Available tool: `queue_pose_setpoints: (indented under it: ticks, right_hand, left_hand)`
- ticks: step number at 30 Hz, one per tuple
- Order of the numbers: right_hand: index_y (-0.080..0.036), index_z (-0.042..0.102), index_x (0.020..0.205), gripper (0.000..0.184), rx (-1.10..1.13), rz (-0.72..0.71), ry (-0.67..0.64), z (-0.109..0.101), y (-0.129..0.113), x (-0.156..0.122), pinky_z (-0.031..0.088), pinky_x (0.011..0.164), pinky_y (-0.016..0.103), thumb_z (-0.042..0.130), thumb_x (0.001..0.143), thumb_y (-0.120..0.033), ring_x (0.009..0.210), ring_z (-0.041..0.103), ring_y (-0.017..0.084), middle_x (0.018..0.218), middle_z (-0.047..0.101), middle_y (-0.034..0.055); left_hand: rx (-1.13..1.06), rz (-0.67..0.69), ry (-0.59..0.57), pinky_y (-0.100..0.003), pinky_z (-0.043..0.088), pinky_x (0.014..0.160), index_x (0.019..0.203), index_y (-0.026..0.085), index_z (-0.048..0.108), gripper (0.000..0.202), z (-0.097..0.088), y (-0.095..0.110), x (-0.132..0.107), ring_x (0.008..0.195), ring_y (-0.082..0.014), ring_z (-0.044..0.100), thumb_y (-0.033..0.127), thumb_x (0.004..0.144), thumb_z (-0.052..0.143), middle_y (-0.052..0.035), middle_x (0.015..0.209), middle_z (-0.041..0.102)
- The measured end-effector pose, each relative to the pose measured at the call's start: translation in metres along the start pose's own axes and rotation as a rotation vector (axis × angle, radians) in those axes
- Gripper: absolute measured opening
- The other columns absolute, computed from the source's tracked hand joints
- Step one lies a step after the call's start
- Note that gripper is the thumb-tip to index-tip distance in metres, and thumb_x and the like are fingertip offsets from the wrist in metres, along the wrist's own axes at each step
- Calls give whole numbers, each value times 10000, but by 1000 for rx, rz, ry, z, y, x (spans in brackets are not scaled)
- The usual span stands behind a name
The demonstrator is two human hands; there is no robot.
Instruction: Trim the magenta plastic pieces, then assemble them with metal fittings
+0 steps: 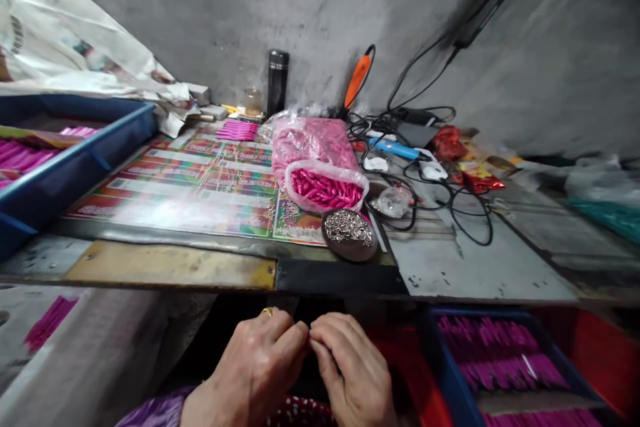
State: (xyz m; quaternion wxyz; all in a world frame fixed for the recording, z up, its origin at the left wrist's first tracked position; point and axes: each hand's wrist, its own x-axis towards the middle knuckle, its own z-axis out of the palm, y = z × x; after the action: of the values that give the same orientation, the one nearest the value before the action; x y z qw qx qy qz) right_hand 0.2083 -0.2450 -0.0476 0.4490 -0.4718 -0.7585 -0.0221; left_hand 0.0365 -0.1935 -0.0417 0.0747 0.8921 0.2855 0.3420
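Just in front of the table edge, my left hand (pixel 257 360) and my right hand (pixel 353 367) meet at the fingertips. Both are closed in a pinch, and a speck of pink shows between them; the rest of what they hold is hidden by the fingers. A gold ring (pixel 269 311) is on a finger of my left hand. Beyond them on the table sits a dark round dish (pixel 353 253) of small silver metal pieces (pixel 347 225). Behind the dish lies an open plastic bag (pixel 315 140) full of glossy magenta pieces (pixel 327 190).
A blue tray (pixel 95 157) with magenta pieces stands at the left. Magenta sticks (pixel 237 130) lie near a black flask (pixel 277 80). Black cables (pixel 455 203) and a blue-handled tool (pixel 395 148) spread to the right. A blue crate (pixel 445 360) of magenta items is lower right.
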Motion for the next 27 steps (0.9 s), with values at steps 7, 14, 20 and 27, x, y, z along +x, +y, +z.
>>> queue_pose_setpoints:
  ticks: [7,14,20,27]
  right_hand:
    - [-133,661,1046,155,-21,-98,-15,-9,10,4,612,787,251,507,1025,-129,840,729,177,917,745,87]
    - [-198,659,1056,106,-292,121,40,-41,61,35,537,845,355,560,1017,-200,931,642,217,986,690,72]
    - [-146,683,1155,438,-486,115,-23,-40,111,45,479,910,538,453,1044,-502,1065,547,353,1105,635,174]
    - [-88,717,1121,583,-656,50,-140,-34,119,40,473,895,548,361,1048,-544,1140,511,396,1181,608,226]
  left_hand:
    - [-1,39,100,-248,399,476,902,202,580,255,6,-3,2,518,-138,543,187,1044,368,9,658,595]
    - [40,16,99,-248,430,487,897,198,597,248,-2,-9,17,539,-136,581,170,1037,394,5,687,618]
    - [6,-50,92,-268,417,510,937,215,591,198,3,-21,7,563,-145,580,184,1034,421,16,703,599]
    - [-7,-76,45,-264,414,527,943,217,578,170,6,-27,5,571,-146,577,187,1032,436,18,707,599]
